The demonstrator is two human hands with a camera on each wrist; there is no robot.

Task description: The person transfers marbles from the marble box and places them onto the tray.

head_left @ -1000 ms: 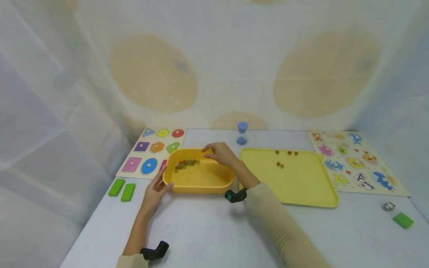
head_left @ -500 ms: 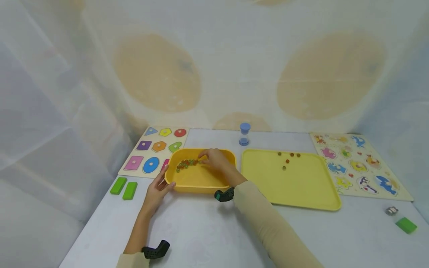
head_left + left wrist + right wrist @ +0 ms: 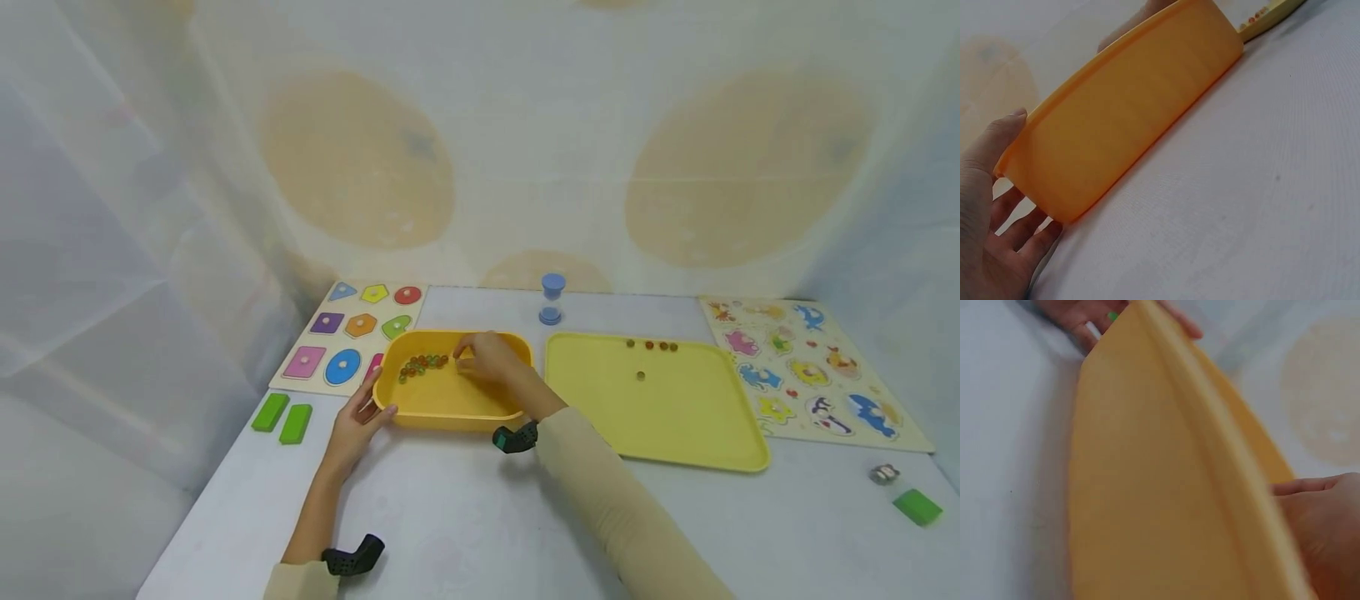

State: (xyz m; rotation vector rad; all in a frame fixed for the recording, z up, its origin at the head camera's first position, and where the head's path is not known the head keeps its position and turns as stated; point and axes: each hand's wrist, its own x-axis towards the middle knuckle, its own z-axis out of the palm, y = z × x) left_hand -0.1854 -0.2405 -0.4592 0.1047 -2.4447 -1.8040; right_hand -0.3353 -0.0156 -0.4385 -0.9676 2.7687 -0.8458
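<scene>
An orange-yellow plastic tub [image 3: 450,422] stands in front of me. Inside, at its left, lie several red and green glass marbles [image 3: 422,364]. My left hand [image 3: 352,429] grips the tub's left end. In the left wrist view its thumb lies on the rim and the fingers stay against the outer wall. My right hand [image 3: 491,362] is lowered into the tub just right of the marbles, with bent index finger and thumb close together. Whether a marble is between them cannot be told; in the right wrist view the tub wall hides the fingertips.
Right of the tub lies a yellow tray [image 3: 675,417] with several marbles [image 3: 657,345] near its back edge. Behind stands a blue sand timer [image 3: 552,298]. Puzzle boards [image 3: 300,387] flank both sides. Green blocks [image 3: 296,424] and a small silvery object [image 3: 884,474] lie farther out.
My right hand has gone from above the tub's back rim down to the marbles, then slightly right. A marble on the tray has rolled to the back row. The left hand keeps its hold.
</scene>
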